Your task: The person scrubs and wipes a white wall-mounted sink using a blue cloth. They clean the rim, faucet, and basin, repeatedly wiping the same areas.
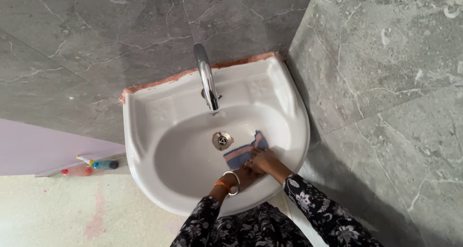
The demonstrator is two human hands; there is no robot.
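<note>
Wiping in progress: cloth (245, 149) pressed flat by right hand (263, 160) and left hand (242, 175) at basin's (144, 131) right wall; drain-side (222, 140) pass judged next.

Up beyond my grip a chrome tap (207, 78) overhangs the drain (222, 140); far to my left lies a bottle (99, 164) on the floor

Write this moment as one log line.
left hand: on cloth | right hand: on cloth | cloth: inside white sink | tap: no water seen

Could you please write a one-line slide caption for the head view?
Both hands, left hand and right hand, press a blue cloth inside a white washbasin.
</note>
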